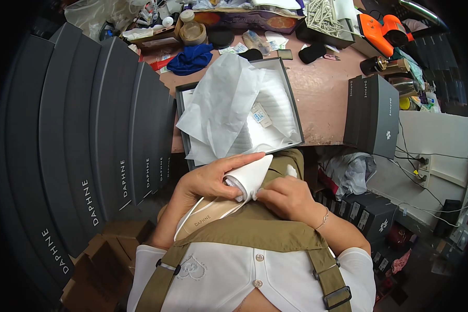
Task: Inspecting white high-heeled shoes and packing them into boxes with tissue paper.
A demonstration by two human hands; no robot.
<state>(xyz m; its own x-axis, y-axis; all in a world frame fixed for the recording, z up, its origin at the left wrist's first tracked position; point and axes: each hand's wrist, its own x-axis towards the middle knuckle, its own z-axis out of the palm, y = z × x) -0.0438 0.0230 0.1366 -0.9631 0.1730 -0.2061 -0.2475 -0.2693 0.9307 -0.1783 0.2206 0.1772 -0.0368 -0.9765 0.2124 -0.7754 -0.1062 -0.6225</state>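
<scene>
Far to the left a row of dark grey shoe boxes [88,119] stands on edge, fanned like books, with brown cartons [106,255] stacked below them. Next comes the person's left hand [208,182], its grip curled round the toe end of a white pointed shoe [247,179]; the thumb lies along the top and the fingers wrap under, so the grip is pressed closed on the shoe. The shoe rests in the lap against an olive apron [255,226]. Its long axis runs slantwise, the point aimed up and to the right toward the bench, the beige insole and open heel trailing down to the lower left past the wrist.

Just beyond the toe, an open grey box [291,99] sits at the near edge of the pinkish bench [327,99], lined with loose white tissue paper [223,104]. The box lies straight ahead of the shoe's point, close to it.

To the right of the shoe, the right hand [288,197] touches its side, fingertips pinched on a bit of white wadding or paper at the toe. Both hands are on the shoe, but the left carries it. Further right, two closed grey boxes [372,114] stand upright at the bench's edge, and an orange tool [382,28] lies at the back.
</scene>
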